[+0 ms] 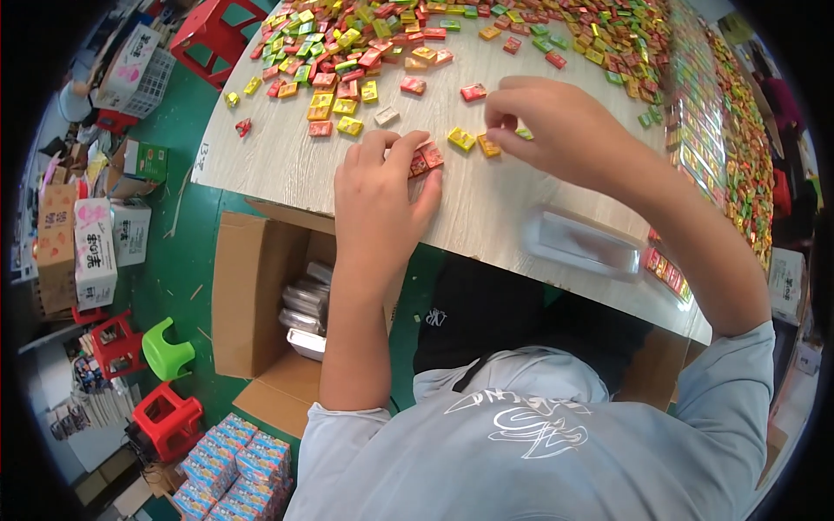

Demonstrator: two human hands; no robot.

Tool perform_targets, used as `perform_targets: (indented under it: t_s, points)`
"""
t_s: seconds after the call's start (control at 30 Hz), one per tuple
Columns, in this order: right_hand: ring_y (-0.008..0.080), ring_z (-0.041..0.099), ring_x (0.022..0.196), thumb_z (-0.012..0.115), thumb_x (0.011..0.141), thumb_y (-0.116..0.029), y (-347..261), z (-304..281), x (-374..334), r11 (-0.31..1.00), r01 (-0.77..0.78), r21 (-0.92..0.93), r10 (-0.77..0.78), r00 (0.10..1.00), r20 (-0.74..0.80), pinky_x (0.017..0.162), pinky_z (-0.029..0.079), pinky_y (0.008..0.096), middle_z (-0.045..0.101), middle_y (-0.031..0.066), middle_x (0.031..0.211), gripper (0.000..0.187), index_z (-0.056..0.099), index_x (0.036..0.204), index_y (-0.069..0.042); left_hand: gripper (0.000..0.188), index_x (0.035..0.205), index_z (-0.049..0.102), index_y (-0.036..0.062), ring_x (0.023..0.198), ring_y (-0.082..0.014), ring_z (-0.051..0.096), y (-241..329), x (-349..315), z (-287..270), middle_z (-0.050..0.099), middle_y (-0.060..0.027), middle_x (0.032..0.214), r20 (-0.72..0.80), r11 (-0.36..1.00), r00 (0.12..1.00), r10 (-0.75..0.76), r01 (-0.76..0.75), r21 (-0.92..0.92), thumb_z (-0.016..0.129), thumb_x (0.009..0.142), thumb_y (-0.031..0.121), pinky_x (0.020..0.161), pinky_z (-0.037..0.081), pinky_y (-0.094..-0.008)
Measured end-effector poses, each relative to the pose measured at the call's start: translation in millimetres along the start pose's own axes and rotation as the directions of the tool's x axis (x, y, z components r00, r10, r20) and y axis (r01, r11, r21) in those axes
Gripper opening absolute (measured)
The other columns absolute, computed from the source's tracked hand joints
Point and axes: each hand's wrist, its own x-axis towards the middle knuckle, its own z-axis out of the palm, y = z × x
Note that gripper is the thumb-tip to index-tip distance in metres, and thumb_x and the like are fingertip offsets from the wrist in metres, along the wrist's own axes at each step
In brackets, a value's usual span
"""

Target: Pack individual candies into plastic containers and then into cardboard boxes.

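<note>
My left hand (379, 184) is closed round several small red boxes (425, 160), pressed side by side near the table's front edge. To its right my right hand (547, 128) is curled, its fingertips on a small orange box (489, 145). Its palm side is partly hidden. A small yellow box (461, 139) lies between the two hands, and a bit of a green box (524, 134) shows beside the right fingers. Further off lie a whitish box (387, 115) and two red boxes, one (473, 92) near my right knuckles.
Heaps of small coloured boxes (347, 52) cover the far table (287, 165). A clear plastic case (584, 243) lies at the front edge, beside a filled row (667, 273). Below stands an open cardboard carton (239, 295) with plastic cases. Stools (167, 349) and stacked cartons stand left.
</note>
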Motion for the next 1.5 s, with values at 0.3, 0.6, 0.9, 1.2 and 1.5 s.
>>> perform_targets:
  t_s: [0.3,0.6,0.9,1.2,1.5]
  points:
    - [0.0271,0.064,0.100,0.072,0.091,-0.020,42,-13,-56,0.967,-0.253,-0.006,0.251,0.955,0.155,0.088,0.053,0.0378,0.055,0.0124,0.123,0.053,0.049,0.137,-0.008,0.041,0.121,0.068,0.0101,0.100,-0.0311,0.058,18,24,2,0.058,-0.0120,0.104,0.131,0.997,0.989,0.069,-0.071,0.013,0.076,0.084,0.025,0.089,0.048,-0.0428]
    - [0.0353,0.064,0.101,0.072,0.091,-0.019,30,15,-40,0.990,-0.022,0.141,0.015,0.999,0.045,0.085,0.054,0.0437,0.056,0.0141,0.117,0.029,0.059,0.114,-0.006,0.027,0.110,0.073,0.0154,0.091,-0.0310,0.059,40,27,22,0.059,-0.0106,0.096,0.147,0.983,0.972,0.181,-0.184,0.010,0.076,0.084,0.020,0.082,0.050,-0.0422]
    - [0.0323,0.066,0.090,0.071,0.091,-0.023,39,-1,-39,0.992,0.127,0.021,-0.123,0.985,-0.123,0.077,0.053,0.0442,0.061,0.0123,0.105,0.022,0.065,0.103,-0.005,0.024,0.113,0.076,0.0159,0.088,-0.0314,0.061,49,47,11,0.062,-0.0104,0.094,0.145,0.981,0.971,0.191,-0.191,-0.015,0.074,0.089,0.019,0.080,0.049,-0.0436]
    - [0.0311,0.066,0.085,0.072,0.089,-0.017,-21,-50,-147,0.989,-0.146,0.030,0.149,0.975,-0.166,0.073,0.052,0.0411,0.060,0.0115,0.102,0.022,0.064,0.104,-0.004,0.027,0.109,0.076,0.0179,0.084,-0.0273,0.056,113,29,-14,0.058,-0.0060,0.091,0.088,0.882,0.878,0.471,-0.466,-0.066,0.079,0.082,0.020,0.074,0.048,-0.0398]
    - [0.0321,0.064,0.090,0.072,0.088,-0.011,-28,-3,-187,0.972,-0.189,0.138,0.222,0.929,-0.297,0.078,0.052,0.0398,0.059,0.0120,0.105,0.028,0.062,0.113,-0.003,0.029,0.107,0.076,0.0183,0.081,-0.0262,0.056,118,5,1,0.058,-0.0058,0.092,0.193,0.875,0.854,0.483,-0.460,-0.153,0.081,0.079,0.019,0.073,0.048,-0.0389]
